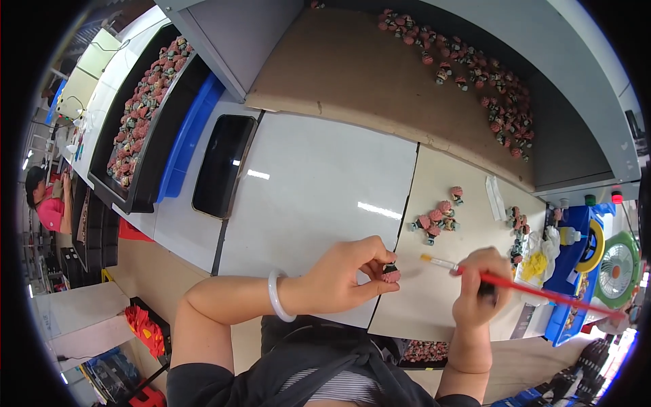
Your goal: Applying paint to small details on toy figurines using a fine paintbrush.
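Between the thumb and fingertips of my left hand [339, 275] is a small figurine [391, 273] with a pink bumpy top and a dark part. A pale bracelet [277, 296] circles that wrist. My right hand [476, 298], slightly blurred, is closed around a paintbrush [536, 291] with a long red handle. The brush's yellowish tip points left toward the figurine, and a gap lies between them. Something dark shows in the right palm, too blurred to name. A cluster of loose figurines [434, 222] lies on the table just beyond the right hand.
A phone [220, 166] lies at the left, beside a black tray [146, 183] full of figurines. Many more figurines lie inside a grey open-fronted booth [325, 68] at the back. At the right are a blue bin [557, 319], yellow tape [594, 247] and a green fan [617, 268].
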